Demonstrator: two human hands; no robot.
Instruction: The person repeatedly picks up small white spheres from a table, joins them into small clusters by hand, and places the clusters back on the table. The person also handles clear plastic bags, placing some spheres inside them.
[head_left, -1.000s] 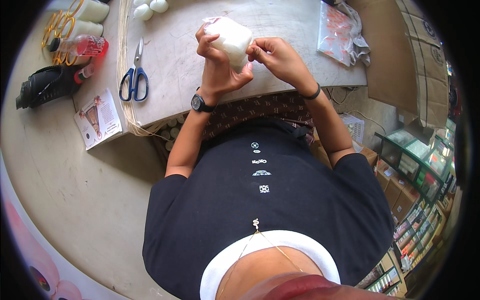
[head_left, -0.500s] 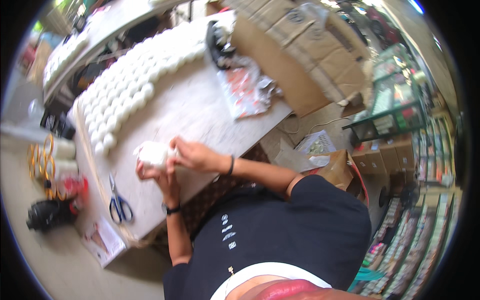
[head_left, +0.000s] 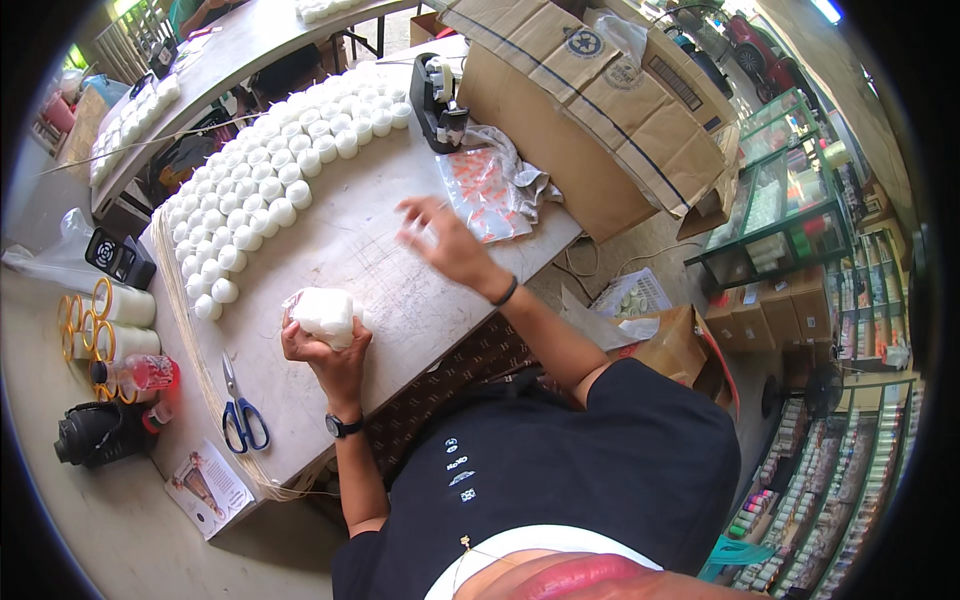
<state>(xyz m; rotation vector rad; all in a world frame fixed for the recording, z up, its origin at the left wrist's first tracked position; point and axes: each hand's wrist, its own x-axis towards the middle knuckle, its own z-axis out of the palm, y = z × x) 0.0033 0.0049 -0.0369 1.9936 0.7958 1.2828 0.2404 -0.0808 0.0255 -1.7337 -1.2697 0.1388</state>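
My left hand [head_left: 328,350] grips a white bundle [head_left: 325,312] from below, its thumb and fingers wrapped round the lower side. The bundle looks like short white pieces in thin clear plastic; its contents are partly hidden. Above the table to the right, my right hand [head_left: 445,243] is open, with its fingers apart and slightly blurred, touching nothing. Rows of short white cylinders with thin strings, like candles [head_left: 262,190], curve across the far left of the table [head_left: 345,235]. Blue-handled scissors [head_left: 240,415] lie left of my left hand.
A black tape dispenser [head_left: 436,105], a printed plastic bag [head_left: 480,190] and a large cardboard box [head_left: 560,140] stand at the far right. Long pale strings [head_left: 187,345] run along the left edge. Thread spools [head_left: 128,320] and a red bottle [head_left: 150,372] sit further left.
My right hand has let go of the white bundle and moved away, up and to the right. My left hand still holds the bundle, nearly in the same place.
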